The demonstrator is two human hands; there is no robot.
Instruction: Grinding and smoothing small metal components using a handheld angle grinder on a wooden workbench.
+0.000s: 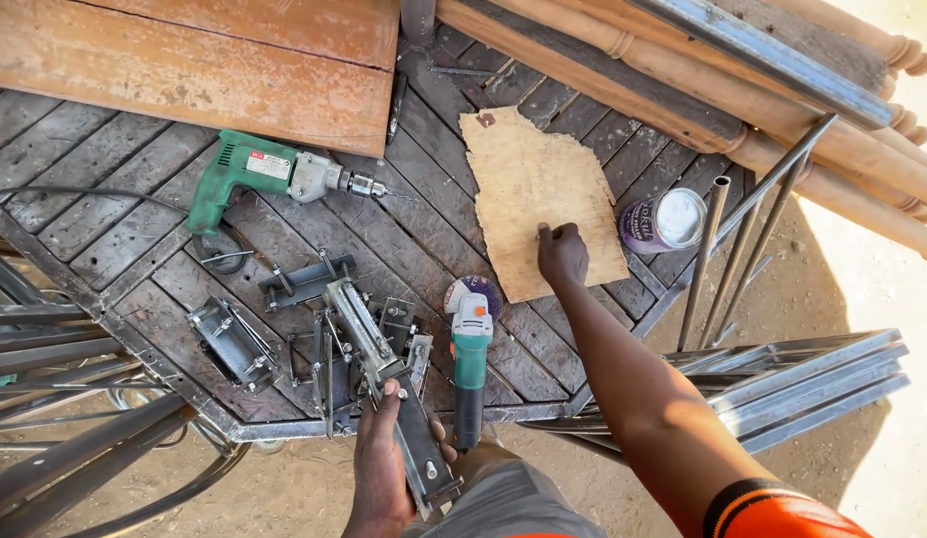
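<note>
At the 9 o'clock side, one green electric drill (246, 174) lies on the slatted wooden table (105, 214), chuck pointing toward 3 o'clock. Below it, toward 6 o'clock, roughly five loose metal bracket assemblies (234, 342) lie grouped; the exact count is uncertain because they overlap. The left hand (384, 453) grips one long metal bracket bar (389, 394) at the table's near edge: fingers curl around the bar from beneath, thumb on the right side, with the bar running from 11 o'clock to 5 o'clock through the fist. Just beside it, at 3 o'clock, one teal angle grinder (470, 364) lies with its disc toward 12 o'clock. The right hand (562, 254) rests on one torn plywood sheet (538, 194), at its lower edge; the fingers are bunched together, fingertips pressing the sheet, and whether they pinch something small cannot be told. At 3 o'clock of the sheet lies one tin can (664, 219), then three thin steel tubes (704, 264).
</note>
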